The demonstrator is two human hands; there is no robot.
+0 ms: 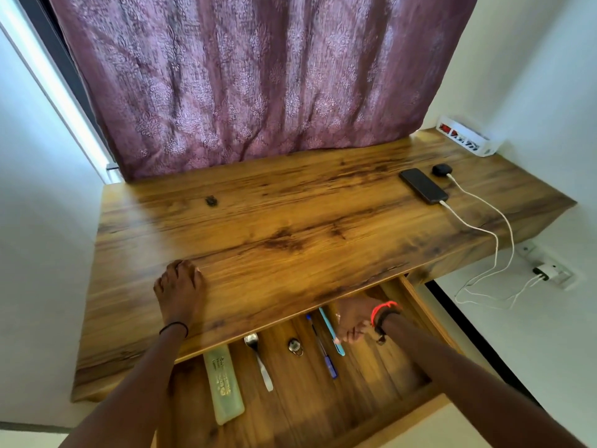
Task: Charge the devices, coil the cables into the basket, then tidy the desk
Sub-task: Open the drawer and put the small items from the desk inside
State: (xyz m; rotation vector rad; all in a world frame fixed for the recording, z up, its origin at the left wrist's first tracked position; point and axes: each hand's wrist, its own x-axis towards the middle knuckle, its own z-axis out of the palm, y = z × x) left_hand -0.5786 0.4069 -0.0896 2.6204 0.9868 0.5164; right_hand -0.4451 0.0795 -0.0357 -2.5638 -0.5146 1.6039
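A black phone (423, 185) and a small black earbud case (441, 170) lie at the desk's back right, each plugged into a white cable (475, 226) that runs over the edge to a wall charger (544, 272). A white basket (468, 140) sits in the back right corner. My left hand (179, 287) rests flat on the wooden desk top (290, 221) near its front edge. My right hand (353, 321) reaches into the open drawer (416, 305) below and pinches a light blue pen (332, 333).
The drawer also holds a dark blue pen (323, 347), a spoon (258, 360), a small round metal item (294, 345) and a green translucent case (223, 383). A small dark object (211, 200) lies on the desk's left. A purple curtain (258, 76) hangs behind.
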